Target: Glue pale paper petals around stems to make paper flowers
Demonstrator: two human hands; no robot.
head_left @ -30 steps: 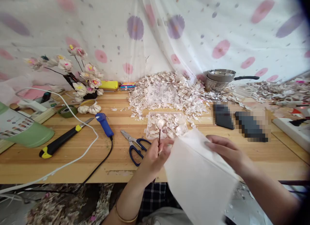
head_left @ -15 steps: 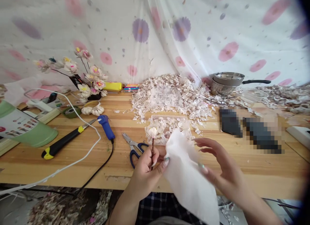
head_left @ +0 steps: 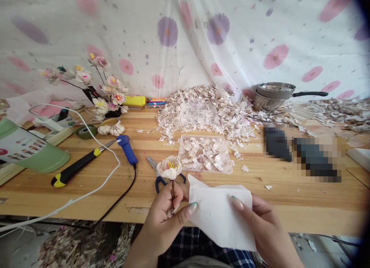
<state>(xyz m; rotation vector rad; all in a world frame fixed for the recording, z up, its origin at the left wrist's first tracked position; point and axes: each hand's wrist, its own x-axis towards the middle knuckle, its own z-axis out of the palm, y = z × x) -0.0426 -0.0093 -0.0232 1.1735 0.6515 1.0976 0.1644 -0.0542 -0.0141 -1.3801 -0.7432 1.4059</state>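
Note:
My left hand (head_left: pixel 172 218) is closed round the brown stem of a cream handmade flower (head_left: pixel 170 168) with yellow stamens. Its thumb also pinches the left edge of a white tissue (head_left: pixel 221 212). On the tissue's right side my right hand (head_left: pixel 260 223) grips it, thumb in front and fingers behind. The tissue spans the gap between both hands, above my lap. Behind the flower lie scissors (head_left: pixel 158 179) with dark blue handles, partly covered by the bloom and hand. Just beyond, a clear plastic box (head_left: pixel 180 160) holds pale, papery petals.
A blue glue gun (head_left: pixel 127 149) and a yellow-black utility knife (head_left: pixel 78 168) lie to the left, with a white cord (head_left: pixel 117 168) crossing there. Finished flowers (head_left: pixel 112 92) stand behind. A heap of papery skins (head_left: pixel 170 118) and metal pans (head_left: pixel 274 94) are at the back.
My right hand has come down and taken hold of the tissue, which is now stretched between my hands. The flower has moved left and lower, tilting to show its yellow stamens, uncovering the box.

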